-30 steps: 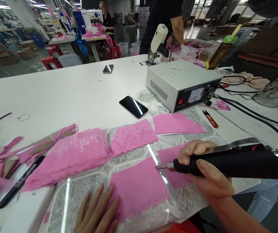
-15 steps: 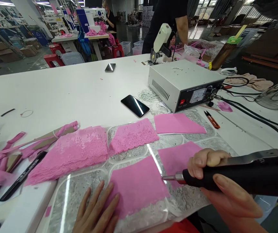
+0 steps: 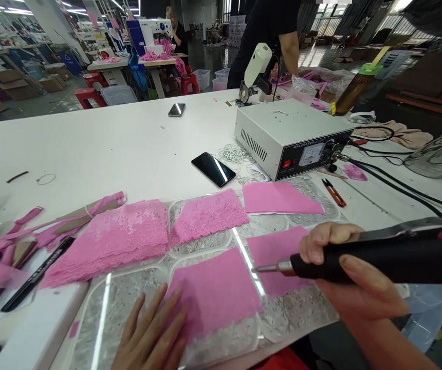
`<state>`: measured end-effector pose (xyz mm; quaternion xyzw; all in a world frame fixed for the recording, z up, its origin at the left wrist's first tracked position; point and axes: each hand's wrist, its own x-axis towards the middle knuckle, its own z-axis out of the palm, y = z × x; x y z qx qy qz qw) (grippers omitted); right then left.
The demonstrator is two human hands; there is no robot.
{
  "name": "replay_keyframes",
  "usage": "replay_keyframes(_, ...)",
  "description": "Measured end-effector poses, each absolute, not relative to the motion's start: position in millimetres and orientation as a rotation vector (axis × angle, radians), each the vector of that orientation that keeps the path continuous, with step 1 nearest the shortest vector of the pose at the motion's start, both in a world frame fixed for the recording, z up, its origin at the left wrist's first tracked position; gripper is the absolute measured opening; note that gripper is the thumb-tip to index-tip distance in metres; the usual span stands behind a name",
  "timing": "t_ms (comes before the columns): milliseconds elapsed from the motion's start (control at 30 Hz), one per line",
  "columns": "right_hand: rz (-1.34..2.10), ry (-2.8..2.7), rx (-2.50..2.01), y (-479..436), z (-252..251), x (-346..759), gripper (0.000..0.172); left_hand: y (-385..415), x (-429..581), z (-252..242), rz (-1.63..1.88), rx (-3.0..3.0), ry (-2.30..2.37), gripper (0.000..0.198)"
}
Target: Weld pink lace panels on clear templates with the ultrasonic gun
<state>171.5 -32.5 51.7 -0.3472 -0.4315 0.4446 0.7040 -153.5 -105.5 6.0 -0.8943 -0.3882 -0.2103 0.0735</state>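
Observation:
My left hand [image 3: 151, 329] lies flat with fingers spread, its fingertips on the left edge of a plain pink fabric piece [image 3: 215, 293]. In my right hand [image 3: 344, 267] is a thick black handheld tool [image 3: 390, 254] with a narrow metal tip pointing left. The tip is beside the fabric's right edge; whether it touches cannot be made out. A second plain pink piece [image 3: 278, 254] lies partly behind the tool. Farther back are another plain piece [image 3: 280, 198] and a lace piece [image 3: 211, 216], all on a grey stone-patterned sheet [image 3: 128, 293].
A stack of pink lace pieces [image 3: 116, 236] and a black marker [image 3: 38, 275] lie left. Behind are a phone [image 3: 213, 168], a grey control box [image 3: 294, 136] with black cables, and orange thread snips [image 3: 334, 192]. A co-worker in black [image 3: 263, 41] stands across the table.
My right hand and the tool have moved slightly away from me, the tip shifting along the fabric's right edge toward its far corner. My left hand stays on the fabric. The view shifted a little.

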Motion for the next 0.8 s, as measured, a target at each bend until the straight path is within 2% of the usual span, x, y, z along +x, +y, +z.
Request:
replay_keyframes(133,0.976,-0.928,-0.736,-6.5,51.8,186.2,0.011,-95.3,-109.1,19.7,-0.720,-2.687,-1.081,0.033)
replay_keyframes(400,1.023,-0.967,-0.708,16.0,46.8,181.1,0.008,-69.1,-29.5,21.8,-0.509,-2.812,-1.119,0.036)
replay_keyframes(800,1.025,-0.989,-0.713,19.1,36.6,176.0,0.012,-65.2,-19.8,8.9,-0.523,-2.871,-1.180,0.035)
